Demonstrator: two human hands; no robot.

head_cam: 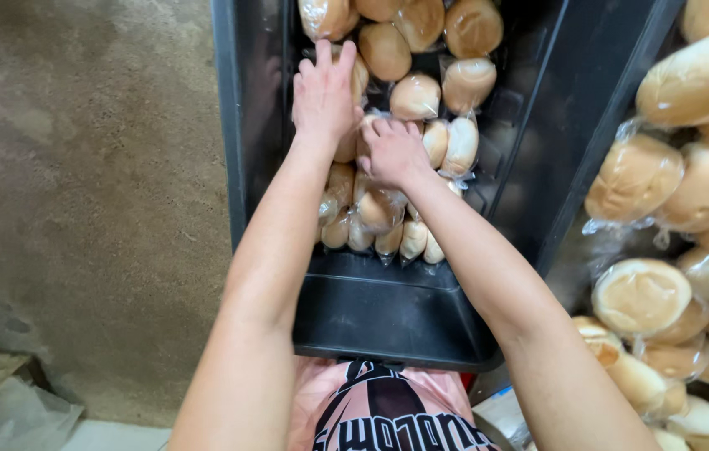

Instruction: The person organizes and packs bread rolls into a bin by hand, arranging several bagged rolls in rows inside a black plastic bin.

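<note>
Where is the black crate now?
In the head view, the black crate sits centre, in front of the person, between the concrete floor at left and bagged buns at right.

bagged buns [415, 96] in crate [388, 313], more buns [672, 179] right

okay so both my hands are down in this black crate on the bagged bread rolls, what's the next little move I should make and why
Probably ease the right hand down to seat the bagged rolls it presses, while the left hand steadies the pile beside it. The rolls near you stand on edge in a tight row and the near end of the black crate is bare, so they could tip that way.
</note>
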